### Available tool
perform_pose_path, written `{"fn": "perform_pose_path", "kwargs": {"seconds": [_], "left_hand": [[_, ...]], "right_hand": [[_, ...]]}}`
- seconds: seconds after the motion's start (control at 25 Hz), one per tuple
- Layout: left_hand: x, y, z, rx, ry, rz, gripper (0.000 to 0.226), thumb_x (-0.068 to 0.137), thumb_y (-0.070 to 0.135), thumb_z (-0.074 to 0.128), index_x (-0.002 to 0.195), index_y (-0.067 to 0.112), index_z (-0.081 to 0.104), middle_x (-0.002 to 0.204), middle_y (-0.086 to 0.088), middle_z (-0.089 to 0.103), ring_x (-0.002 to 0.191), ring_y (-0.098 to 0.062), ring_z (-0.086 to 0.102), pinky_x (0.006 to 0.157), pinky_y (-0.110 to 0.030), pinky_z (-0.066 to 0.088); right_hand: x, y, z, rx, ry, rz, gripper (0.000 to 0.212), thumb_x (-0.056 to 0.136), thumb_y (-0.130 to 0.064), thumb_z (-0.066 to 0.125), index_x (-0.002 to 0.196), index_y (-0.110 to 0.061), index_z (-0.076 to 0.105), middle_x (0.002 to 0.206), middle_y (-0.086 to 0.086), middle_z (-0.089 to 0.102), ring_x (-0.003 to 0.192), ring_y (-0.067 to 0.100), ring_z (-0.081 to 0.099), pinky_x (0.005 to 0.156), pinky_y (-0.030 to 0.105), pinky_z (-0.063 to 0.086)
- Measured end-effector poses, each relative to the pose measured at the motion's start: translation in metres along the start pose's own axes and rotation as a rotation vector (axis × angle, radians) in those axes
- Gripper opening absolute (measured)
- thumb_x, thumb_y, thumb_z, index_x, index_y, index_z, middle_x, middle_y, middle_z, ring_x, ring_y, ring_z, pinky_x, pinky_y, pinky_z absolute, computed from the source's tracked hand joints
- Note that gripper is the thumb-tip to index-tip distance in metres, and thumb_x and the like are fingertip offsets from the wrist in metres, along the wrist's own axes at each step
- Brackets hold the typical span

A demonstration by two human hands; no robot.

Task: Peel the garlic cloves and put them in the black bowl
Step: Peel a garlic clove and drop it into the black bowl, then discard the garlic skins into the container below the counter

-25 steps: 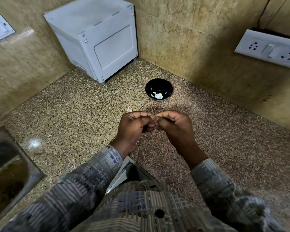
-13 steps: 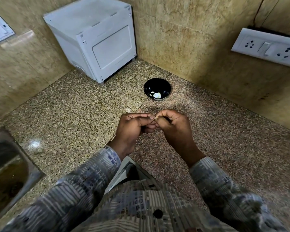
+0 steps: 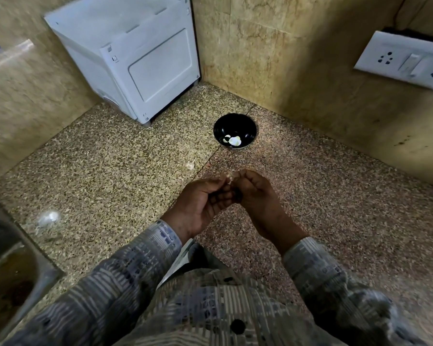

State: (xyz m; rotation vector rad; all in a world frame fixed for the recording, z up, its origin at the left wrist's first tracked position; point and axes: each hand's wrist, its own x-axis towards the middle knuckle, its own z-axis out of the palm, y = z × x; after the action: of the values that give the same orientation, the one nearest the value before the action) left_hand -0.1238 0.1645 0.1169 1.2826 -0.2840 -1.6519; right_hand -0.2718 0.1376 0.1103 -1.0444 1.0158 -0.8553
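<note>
Pale garlic clove (image 3: 229, 178) | pinched between left hand (image 3: 200, 203) and right hand (image 3: 258, 196) | white peeled cloves (image 3: 234, 140) in black bowl (image 3: 221, 126)

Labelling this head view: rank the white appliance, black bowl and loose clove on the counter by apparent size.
Largest: white appliance.
Then black bowl.
Smallest: loose clove.
The gaps are plain despite differing distance.

Bare counter (image 3: 298, 186) between hands and black bowl (image 3: 245, 126); white appliance (image 3: 140, 58) back left
</note>
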Motion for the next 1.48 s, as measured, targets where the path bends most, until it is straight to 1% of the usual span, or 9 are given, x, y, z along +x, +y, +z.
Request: {"fn": "perform_pose_path", "kwargs": {"seconds": [0.24, 0.48, 0.64, 0.76, 0.92, 1.08, 1.28, 1.4, 1.48], "left_hand": [[0.096, -0.012, -0.03, 0.061, 0.209, -0.279, 0.014, 0.098, 0.014, 0.062, 0.091, 0.008, 0.073, 0.076, -0.007, 0.072, 0.062, -0.018, 0.07, 0.059, -0.031, 0.059], [0.194, -0.028, -0.066, 0.273, 0.2, -0.352, 0.019, 0.084, 0.024, 0.076, 0.082, 0.006, 0.077, 0.09, -0.018, 0.076, 0.078, -0.03, 0.074, 0.088, -0.056, 0.059], [0.174, -0.008, -0.064, 0.17, 0.103, -0.407, 0.017, 0.099, 0.009, 0.059, 0.092, 0.002, 0.072, 0.086, -0.014, 0.077, 0.074, -0.023, 0.074, 0.071, -0.038, 0.063], [0.16, -0.01, -0.082, 0.115, 0.062, -0.499, 0.026, 0.098, 0.005, 0.049, 0.088, 0.0, 0.073, 0.089, -0.017, 0.075, 0.079, -0.026, 0.073, 0.076, -0.04, 0.062], [0.15, -0.015, -0.102, 0.019, 0.119, -0.578, 0.035, 0.098, 0.01, 0.04, 0.072, 0.004, 0.062, 0.066, -0.011, 0.067, 0.055, -0.022, 0.067, 0.055, -0.031, 0.057], [0.151, -0.011, -0.107, 0.007, 0.08, -0.552, 0.031, 0.105, 0.024, 0.052, 0.088, 0.007, 0.071, 0.084, -0.01, 0.073, 0.075, -0.018, 0.07, 0.072, -0.034, 0.056], [0.154, -0.001, -0.133, -0.139, 0.002, -0.567, 0.026, 0.103, 0.024, 0.05, 0.081, 0.012, 0.057, 0.067, -0.003, 0.056, 0.055, -0.014, 0.048, 0.056, -0.026, 0.035], [0.13, -0.008, -0.163, -0.209, -0.208, -0.653, 0.022, 0.094, 0.026, 0.055, 0.075, 0.016, 0.051, 0.069, 0.0, 0.046, 0.058, -0.012, 0.038, 0.054, -0.025, 0.031], [0.11, -0.025, -0.182, -0.222, -0.284, -0.736, 0.024, 0.096, 0.027, 0.055, 0.076, 0.015, 0.05, 0.072, -0.002, 0.044, 0.061, -0.014, 0.037, 0.054, -0.026, 0.034]], "right_hand": [[0.071, 0.067, 0.018, 0.038, 0.241, 0.399, 0.025, 0.099, -0.008, 0.053, 0.078, -0.01, 0.065, 0.072, 0.011, 0.062, 0.071, 0.024, 0.057, 0.068, 0.039, 0.049], [0.135, 0.114, 0.024, -0.114, 0.48, 0.588, 0.018, 0.087, 0.0, 0.058, 0.079, 0.001, 0.075, 0.07, 0.014, 0.073, 0.061, 0.026, 0.065, 0.05, 0.029, 0.052], [0.138, 0.115, 0.028, -0.375, 0.541, 0.575, 0.019, 0.09, -0.015, 0.061, 0.078, -0.011, 0.075, 0.071, 0.003, 0.075, 0.071, 0.027, 0.072, 0.058, 0.036, 0.06], [0.12, 0.103, 0.035, -0.74, 0.365, 0.353, 0.009, 0.092, -0.021, 0.065, 0.089, -0.02, 0.073, 0.078, -0.009, 0.067, 0.071, 0.012, 0.062, 0.057, 0.022, 0.044], [0.097, 0.103, 0.053, -1.264, -0.078, 0.004, 0.025, 0.092, -0.021, 0.05, 0.103, -0.022, 0.072, 0.098, -0.001, 0.056, 0.09, 0.02, 0.057, 0.069, 0.033, 0.051], [0.101, 0.097, 0.06, -1.221, -0.284, -0.163, 0.032, 0.088, -0.013, 0.049, 0.106, -0.02, 0.074, 0.099, 0.0, 0.06, 0.089, 0.02, 0.059, 0.07, 0.032, 0.054], [0.138, 0.092, 0.063, -0.802, 0.3, 0.128, 0.02, 0.095, -0.014, 0.07, 0.109, -0.025, 0.08, 0.107, -0.006, 0.078, 0.077, 0.001, 0.069, 0.066, 0.009, 0.054], [0.156, 0.113, 0.07, -1.171, -0.087, -0.207, 0.04, 0.093, 0.0, 0.057, 0.125, -0.018, 0.073, 0.13, 0.002, 0.07, 0.114, 0.014, 0.067, 0.097, 0.029, 0.057], [0.164, 0.134, 0.084, -1.339, -0.432, -0.378, 0.051, 0.097, -0.005, 0.051, 0.146, -0.015, 0.056, 0.153, 0.008, 0.052, 0.142, 0.024, 0.048, 0.117, 0.036, 0.041]]}}
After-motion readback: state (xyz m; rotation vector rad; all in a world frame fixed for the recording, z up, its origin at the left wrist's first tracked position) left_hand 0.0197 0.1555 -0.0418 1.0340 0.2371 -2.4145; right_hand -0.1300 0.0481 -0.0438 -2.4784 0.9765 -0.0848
